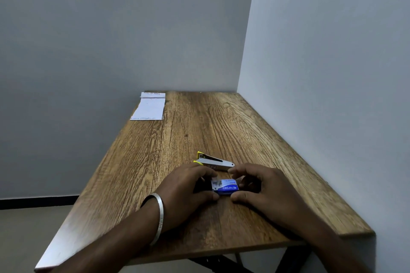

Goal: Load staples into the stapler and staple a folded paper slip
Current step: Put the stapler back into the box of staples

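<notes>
A small blue staple box (227, 188) lies on the wooden table (177, 139) near its front. My left hand (188, 188) pinches the box's left end, where it is open and grey staples show. My right hand (261, 188) grips the right end between thumb and fingers. Just behind the box lies a silver stapler (214, 162) with yellow trim, its jaws apart, touched by neither hand. A white paper slip (149, 107) lies flat at the table's far left corner.
The table stands in a corner, with a grey wall behind and a white wall close along its right edge. Its left and front edges drop to the floor. A metal bangle (158, 217) circles my left wrist.
</notes>
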